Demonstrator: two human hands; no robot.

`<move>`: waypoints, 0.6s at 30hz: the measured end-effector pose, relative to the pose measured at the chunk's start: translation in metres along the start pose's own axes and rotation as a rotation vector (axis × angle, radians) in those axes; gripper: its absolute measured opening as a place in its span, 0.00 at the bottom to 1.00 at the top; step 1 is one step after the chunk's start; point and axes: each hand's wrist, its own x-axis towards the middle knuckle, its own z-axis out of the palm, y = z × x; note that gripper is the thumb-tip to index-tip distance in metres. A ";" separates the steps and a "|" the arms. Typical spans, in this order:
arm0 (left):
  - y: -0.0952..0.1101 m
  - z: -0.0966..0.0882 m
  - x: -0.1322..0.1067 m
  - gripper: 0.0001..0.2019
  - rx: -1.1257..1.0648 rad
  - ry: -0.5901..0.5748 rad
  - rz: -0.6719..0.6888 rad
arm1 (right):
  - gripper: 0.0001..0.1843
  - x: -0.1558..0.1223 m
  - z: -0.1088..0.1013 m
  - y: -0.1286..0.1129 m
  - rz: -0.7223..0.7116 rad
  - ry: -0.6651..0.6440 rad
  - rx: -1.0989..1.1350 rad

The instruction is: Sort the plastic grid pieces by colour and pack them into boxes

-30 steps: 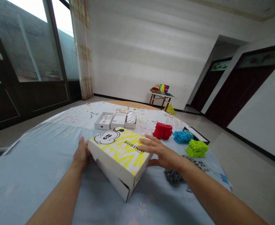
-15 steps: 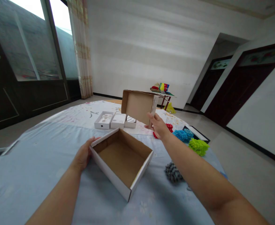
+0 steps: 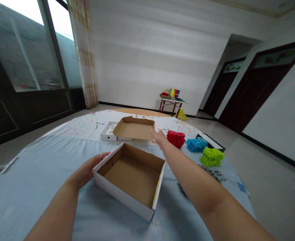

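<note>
An open cardboard box (image 3: pixel 131 174), white outside and brown inside, stands on the cloth-covered table in front of me. My left hand (image 3: pixel 92 167) grips its left wall, with the fingertips over the far side. Farther off, my right hand (image 3: pixel 159 137) holds the right edge of a brown cardboard lid (image 3: pixel 134 129), hollow side up. The lid is low above the small white boxes and covers most of them; one small white box (image 3: pixel 109 136) shows at its left. Whether the lid touches them I cannot tell.
To the right lie red (image 3: pixel 175 139), blue (image 3: pixel 196 144) and lime green (image 3: pixel 212 156) stacks of knobbly plastic pieces. Grey pieces (image 3: pixel 213 172) are partly behind my right forearm. A dark-framed white panel (image 3: pixel 211 142) lies behind them. A small side table (image 3: pixel 172 99) stands by the wall.
My right hand has lowered the lid and tipped it flatter, over the small white boxes. The box under my left hand has turned a little and shifted slightly nearer.
</note>
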 end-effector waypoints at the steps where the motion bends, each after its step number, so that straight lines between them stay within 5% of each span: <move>1: 0.002 0.001 -0.002 0.27 0.034 -0.022 -0.007 | 0.26 -0.005 -0.005 0.002 -0.004 0.017 -0.006; 5: 0.008 0.006 -0.008 0.31 0.153 -0.075 -0.016 | 0.24 -0.049 -0.027 0.006 -0.143 -0.042 -0.010; 10: 0.012 0.012 -0.005 0.33 0.271 -0.112 -0.080 | 0.20 -0.138 -0.053 0.011 -0.461 -0.141 -0.235; 14: 0.013 0.015 0.003 0.34 0.384 -0.074 -0.129 | 0.32 -0.185 -0.056 0.023 -0.460 -0.183 -0.347; 18: 0.008 0.014 0.012 0.35 0.568 0.029 -0.121 | 0.34 -0.185 -0.049 0.035 -0.425 -0.194 -0.338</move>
